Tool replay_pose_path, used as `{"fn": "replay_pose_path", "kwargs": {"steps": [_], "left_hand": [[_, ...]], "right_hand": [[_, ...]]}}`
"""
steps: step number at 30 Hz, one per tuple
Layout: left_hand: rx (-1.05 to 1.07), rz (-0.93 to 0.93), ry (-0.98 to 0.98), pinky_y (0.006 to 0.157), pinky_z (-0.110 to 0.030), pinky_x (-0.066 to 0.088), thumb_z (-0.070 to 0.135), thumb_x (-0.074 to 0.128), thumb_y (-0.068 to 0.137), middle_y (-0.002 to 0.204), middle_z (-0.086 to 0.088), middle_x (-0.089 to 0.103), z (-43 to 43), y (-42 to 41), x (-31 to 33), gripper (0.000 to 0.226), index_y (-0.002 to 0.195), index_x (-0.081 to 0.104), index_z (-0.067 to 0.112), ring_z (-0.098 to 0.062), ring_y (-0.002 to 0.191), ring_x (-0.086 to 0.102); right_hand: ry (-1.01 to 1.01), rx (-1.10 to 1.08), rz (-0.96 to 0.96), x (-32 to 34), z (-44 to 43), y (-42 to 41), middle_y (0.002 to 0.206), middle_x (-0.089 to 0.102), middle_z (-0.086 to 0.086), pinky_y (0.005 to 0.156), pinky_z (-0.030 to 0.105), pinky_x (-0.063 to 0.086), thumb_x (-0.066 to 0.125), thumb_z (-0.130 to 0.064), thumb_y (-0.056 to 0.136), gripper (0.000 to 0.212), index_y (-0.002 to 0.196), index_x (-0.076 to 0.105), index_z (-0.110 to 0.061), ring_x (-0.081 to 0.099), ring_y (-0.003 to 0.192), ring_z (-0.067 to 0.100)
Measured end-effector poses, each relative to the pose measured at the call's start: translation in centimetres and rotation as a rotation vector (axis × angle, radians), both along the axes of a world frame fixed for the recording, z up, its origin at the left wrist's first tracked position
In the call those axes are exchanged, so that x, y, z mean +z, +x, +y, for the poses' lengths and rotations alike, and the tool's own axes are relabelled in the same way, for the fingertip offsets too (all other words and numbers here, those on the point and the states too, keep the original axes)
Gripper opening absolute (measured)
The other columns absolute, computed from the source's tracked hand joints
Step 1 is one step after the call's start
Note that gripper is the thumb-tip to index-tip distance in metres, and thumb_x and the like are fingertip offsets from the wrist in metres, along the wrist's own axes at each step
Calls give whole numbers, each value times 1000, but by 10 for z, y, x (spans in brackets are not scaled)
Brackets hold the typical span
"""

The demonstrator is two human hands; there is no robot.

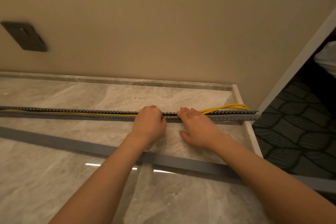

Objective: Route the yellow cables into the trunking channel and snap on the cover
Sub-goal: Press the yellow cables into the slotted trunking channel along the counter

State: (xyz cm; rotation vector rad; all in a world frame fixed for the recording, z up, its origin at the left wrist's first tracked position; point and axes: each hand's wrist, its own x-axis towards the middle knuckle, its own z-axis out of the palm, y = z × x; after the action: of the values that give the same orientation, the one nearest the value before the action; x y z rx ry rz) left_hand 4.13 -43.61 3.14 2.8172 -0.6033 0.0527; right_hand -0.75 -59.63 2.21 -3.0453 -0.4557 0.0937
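The yellow cables (221, 108) are light and springy: to the left they already lie down in the trunking (72, 113), but at the right end they arch up out of it in a loop against the wall (163, 23). Expect them to pop back out if you let go, so press them down a short stretch at a time, right beside where they leave the slot. The trunking is thin slotted plastic with flexible fingered walls; hold it by those walls, not too hard, or they will likely splay.

Your left hand (149, 123) is curled nearly closed over the trunking, fingers hooked on its walls; whether it pinches a cable underneath, you cannot tell. Your right hand (198, 129) is open and flat, fingertips resting on the trunking just left of the loop, thumb spread, gripping nothing.

The cover (72, 144), a long stiff grey strip, lies untouched on the desk (54, 178) near your forearms.
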Motion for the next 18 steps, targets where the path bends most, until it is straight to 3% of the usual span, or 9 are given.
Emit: {"fn": "replay_pose_path", "kwargs": {"steps": [4, 6, 8, 10, 13, 18], "left_hand": [[4, 62, -6, 62, -30, 42, 21, 50, 88, 69, -5, 54, 0, 3, 3, 27, 76, 68, 4, -23, 68, 52], [0, 108, 19, 56, -29, 39, 21, 51, 88, 58, -2, 44, -1, 6, 7, 31, 61, 56, 6, -22, 60, 48], [-5, 126, 56, 50, -28, 34, 22, 52, 88, 52, -3, 40, -2, 9, 12, 38, 54, 47, 8, -21, 52, 44], [2, 93, 118, 50, -28, 35, 26, 51, 89, 56, -4, 45, -4, 10, 16, 35, 60, 54, 7, -21, 53, 46], [-35, -15, 235, 54, -28, 38, 28, 46, 90, 71, -5, 55, -12, 4, 20, 28, 74, 62, 10, -24, 64, 52], [-150, -49, 198, 60, -31, 40, 26, 44, 92, 87, -5, 58, -40, -7, 21, 25, 94, 65, 13, -26, 82, 58]], "right_hand": [[92, -36, 11, 2, 0, -1, 152, 26, 12, 115, 30, 13, 49, -32, 90, 63, 144, 26, -8, 24, 140, 22], [151, -81, 27, 8, -3, 2, 147, 37, 10, 110, 33, 26, 51, -33, 89, 58, 141, 34, -12, 36, 133, 24], [237, -119, 62, 17, -9, 6, 128, 58, 10, 93, 35, 43, 53, -33, 89, 47, 133, 48, -16, 54, 113, 27], [340, -133, 100, 25, -17, 8, 111, 67, 9, 83, 34, 49, 55, -32, 89, 38, 124, 57, -18, 60, 98, 25], [322, -147, 113, 34, -38, 10, 123, 63, 6, 87, 30, 43, 57, -32, 89, 42, 128, 54, -18, 56, 110, 22], [221, -214, 175, 47, -91, 8, 131, 57, 2, 95, 30, 42, 61, -29, 87, 45, 130, 52, -18, 52, 117, 17]]}}
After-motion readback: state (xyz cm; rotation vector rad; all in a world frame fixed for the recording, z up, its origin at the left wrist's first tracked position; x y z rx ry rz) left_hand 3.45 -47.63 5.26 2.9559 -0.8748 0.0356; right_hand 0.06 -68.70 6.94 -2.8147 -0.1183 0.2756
